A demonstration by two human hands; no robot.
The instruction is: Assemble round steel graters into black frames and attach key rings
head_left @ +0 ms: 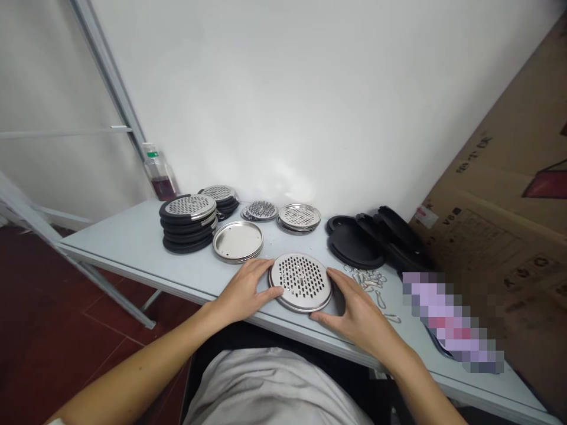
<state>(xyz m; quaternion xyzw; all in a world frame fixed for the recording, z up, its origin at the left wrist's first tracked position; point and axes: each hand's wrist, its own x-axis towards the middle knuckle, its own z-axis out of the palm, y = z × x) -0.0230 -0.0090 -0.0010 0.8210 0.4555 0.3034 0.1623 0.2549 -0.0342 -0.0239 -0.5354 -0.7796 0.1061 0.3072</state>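
A round perforated metal disc (302, 278) lies near the table's front edge, a second metal rim showing beneath it. My left hand (248, 290) grips its left side, the thumb over the top near the rim. On the opposite side, my right hand (354, 307) holds the rim between thumb and fingers. Just behind my left hand is a small stack of shallow metal trays (238, 241). Loose metal clips (367, 280) are scattered to the right, beyond my right fingers.
Stacked black-rimmed discs (188, 223) stand at the left, near a bottle of dark liquid (160, 177). Perforated discs (299, 216) and rough-topped discs (261, 210) lie at the back. Black round covers (357, 245) sit right, beside a large cardboard box (500, 236). A blurred-out object (452, 321) lies front right.
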